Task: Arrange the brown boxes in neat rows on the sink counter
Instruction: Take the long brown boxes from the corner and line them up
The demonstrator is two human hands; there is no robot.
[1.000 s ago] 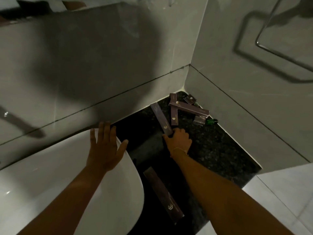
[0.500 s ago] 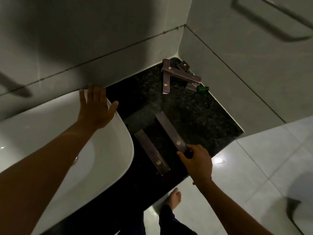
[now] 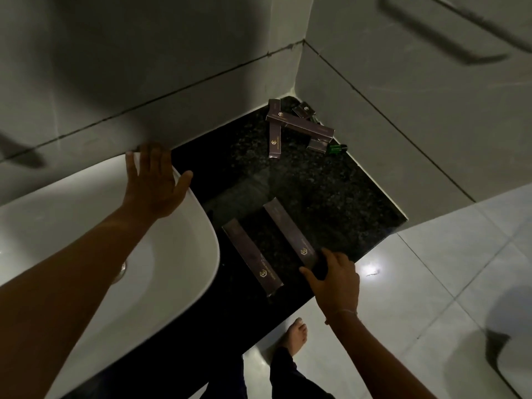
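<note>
Beside the white basin (image 3: 184,254), on the dark counter (image 3: 331,203): two long brown boxes lie side by side.

The right hand (image 3: 335,279) pinches the near end of the second box (image 3: 289,233), farther from the basin than the first box (image 3: 252,257); both run toward the corner pile (image 3: 299,126), well beyond. The left hand (image 3: 155,180) rests open on the basin's rim; the right is nearer.

Single head-worn view, wide-angle, looking steeply down and forward from standing height over the dark granite counter (image 3: 331,197). Faces the tiled wall corner (image 3: 299,70) at upper centre. White basin (image 3: 161,272) fills the lower left; floor tiles (image 3: 431,269) and a bare foot (image 3: 296,335) at the bottom. Both forearms reach in from the lower edge, close to the lens. No second view to compare.
</note>
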